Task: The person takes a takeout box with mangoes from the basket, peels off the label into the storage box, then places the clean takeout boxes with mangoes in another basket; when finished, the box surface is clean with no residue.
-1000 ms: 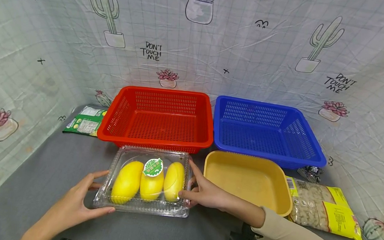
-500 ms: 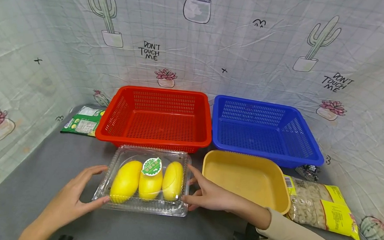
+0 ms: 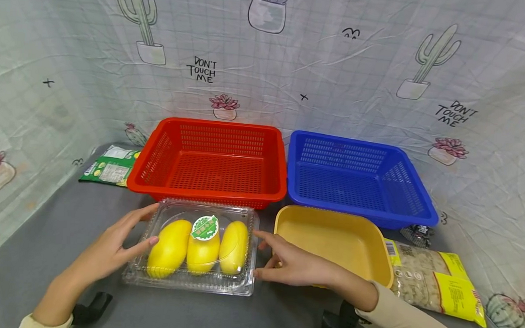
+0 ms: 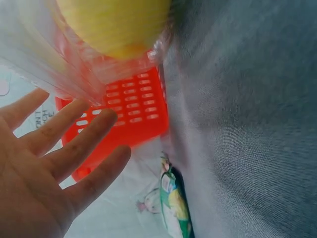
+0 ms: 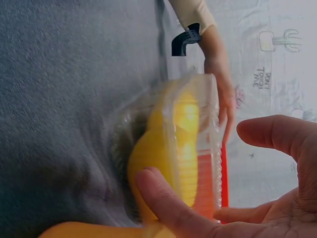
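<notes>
A clear plastic box (image 3: 192,281) lies flat on the grey cloth, with three yellow fruits (image 3: 169,248) and a green-and-white round label (image 3: 205,227) showing through its lid. At the box's left side is my left hand (image 3: 108,250), fingers spread and nearly straight along the edge, thumb over the lid corner. My right hand (image 3: 294,264) stands by the right side, fingers extended and parted. In the left wrist view the left hand's (image 4: 54,163) fingers are spread beside the box. The right hand (image 5: 247,198) looks loosely spread beside it in the right wrist view.
Behind the box stands a red basket (image 3: 206,195), with a blue basket (image 3: 363,215) to its right. A yellow tub (image 3: 336,214) is beside the right hand. A yellow-and-clear bag (image 3: 436,282) lies far right, a green packet (image 3: 111,166) at the left, a dark wrapper (image 3: 418,234) behind the bag.
My left hand has moved up and right along the box's left side, its thumb now over the lid. The right hand has drawn slightly away from the box edge. The view has shifted a little.
</notes>
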The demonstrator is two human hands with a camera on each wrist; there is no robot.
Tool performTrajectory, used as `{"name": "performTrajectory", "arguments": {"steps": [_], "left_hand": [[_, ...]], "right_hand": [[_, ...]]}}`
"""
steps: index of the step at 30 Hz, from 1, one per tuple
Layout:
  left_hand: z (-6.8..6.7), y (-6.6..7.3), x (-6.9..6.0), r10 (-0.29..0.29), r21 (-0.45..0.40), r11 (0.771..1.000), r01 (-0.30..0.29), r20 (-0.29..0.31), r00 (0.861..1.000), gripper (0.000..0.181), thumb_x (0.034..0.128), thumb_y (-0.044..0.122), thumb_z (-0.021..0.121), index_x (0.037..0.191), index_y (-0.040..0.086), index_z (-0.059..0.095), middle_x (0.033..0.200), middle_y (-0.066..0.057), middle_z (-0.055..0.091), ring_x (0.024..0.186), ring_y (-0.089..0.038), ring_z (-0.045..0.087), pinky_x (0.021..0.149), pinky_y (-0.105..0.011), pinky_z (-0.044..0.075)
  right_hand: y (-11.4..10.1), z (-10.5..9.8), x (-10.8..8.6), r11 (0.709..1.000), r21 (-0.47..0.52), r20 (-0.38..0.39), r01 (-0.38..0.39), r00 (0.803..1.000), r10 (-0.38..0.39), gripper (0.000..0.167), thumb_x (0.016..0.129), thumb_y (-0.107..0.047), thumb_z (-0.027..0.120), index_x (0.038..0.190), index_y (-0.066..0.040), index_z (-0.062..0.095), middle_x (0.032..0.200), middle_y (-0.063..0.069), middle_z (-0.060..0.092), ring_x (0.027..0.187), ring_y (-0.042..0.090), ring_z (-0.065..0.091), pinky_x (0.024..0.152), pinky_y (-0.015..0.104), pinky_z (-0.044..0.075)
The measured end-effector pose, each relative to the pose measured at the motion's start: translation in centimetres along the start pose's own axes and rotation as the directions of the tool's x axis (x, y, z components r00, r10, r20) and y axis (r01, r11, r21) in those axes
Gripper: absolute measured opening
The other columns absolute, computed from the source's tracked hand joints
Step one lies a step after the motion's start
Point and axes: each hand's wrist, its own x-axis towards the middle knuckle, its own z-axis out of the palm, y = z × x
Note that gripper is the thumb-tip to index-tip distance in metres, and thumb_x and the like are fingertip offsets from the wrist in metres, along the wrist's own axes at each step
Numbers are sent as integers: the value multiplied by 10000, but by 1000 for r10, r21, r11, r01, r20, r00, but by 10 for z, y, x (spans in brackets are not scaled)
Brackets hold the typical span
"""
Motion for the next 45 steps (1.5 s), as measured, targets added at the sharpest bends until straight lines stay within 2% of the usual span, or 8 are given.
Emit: {"name": "performTrajectory", "arguments": {"steps": [5,9,13,20,26,33,40,45], "left_hand": [[0,-6,11,-17,-15,1000,18,43,999,725,935,316,641,1548,290,256,1495,-154,373,1259,-423,429,867,-757,374],[0,-8,19,-16,-37,999,19,64,998,714,941,323,631,1548,300,255,1532,-133,329,1305,-416,387,894,-767,343],[2,-11,25,-23,-58,998,28,81,996,695,951,329,616,1543,334,251,1545,-112,302,1318,-411,366,900,-774,328],[3,-14,28,-21,-108,994,30,86,996,681,945,308,630,1532,316,284,1515,-106,326,1293,-384,381,972,-703,348],[4,-16,28,-14,-104,994,22,72,997,695,934,302,651,1528,322,291,1511,-91,340,1265,-356,414,973,-649,382],[7,-19,28,0,-92,996,5,49,999,688,938,257,656,1526,303,301,1482,-60,364,1222,-291,448,935,-513,426],[8,-20,28,13,-153,988,-7,41,999,696,922,217,676,1521,271,326,1485,-82,366,1261,-319,398,941,-639,380],[8,-19,27,10,-162,987,-4,34,999,706,911,211,690,1518,270,335,1470,-54,379,1228,-278,422,946,-604,394]], "right_hand": [[-3,-6,2,997,-70,-27,26,999,-28,679,919,-238,677,1481,-50,345,1258,176,476,883,124,624,716,246,537],[-3,-9,7,989,-89,-50,120,991,-125,503,932,-187,652,1372,-7,487,1050,102,550,827,107,577,703,250,536],[-3,-10,13,976,-39,-63,216,974,-218,363,939,-129,634,1267,19,579,931,33,575,810,98,543,687,233,521],[-6,-7,31,951,94,-107,294,953,-284,276,944,-55,598,1192,65,605,984,127,602,834,162,607,728,300,577],[-6,-6,50,940,108,-122,324,943,-311,261,947,-52,591,1163,92,620,1097,237,634,914,149,621,780,296,572],[-10,-4,66,947,74,-118,313,946,-303,256,932,-40,615,1168,57,636,1129,215,650,1001,175,633,867,257,542],[-9,1,81,943,38,-113,332,939,-326,259,896,16,623,1149,70,636,1075,223,649,936,120,600,839,240,546],[-14,5,89,955,-8,-144,296,945,-294,254,868,32,629,1120,41,663,982,157,659,857,89,583,797,242,548]]}}
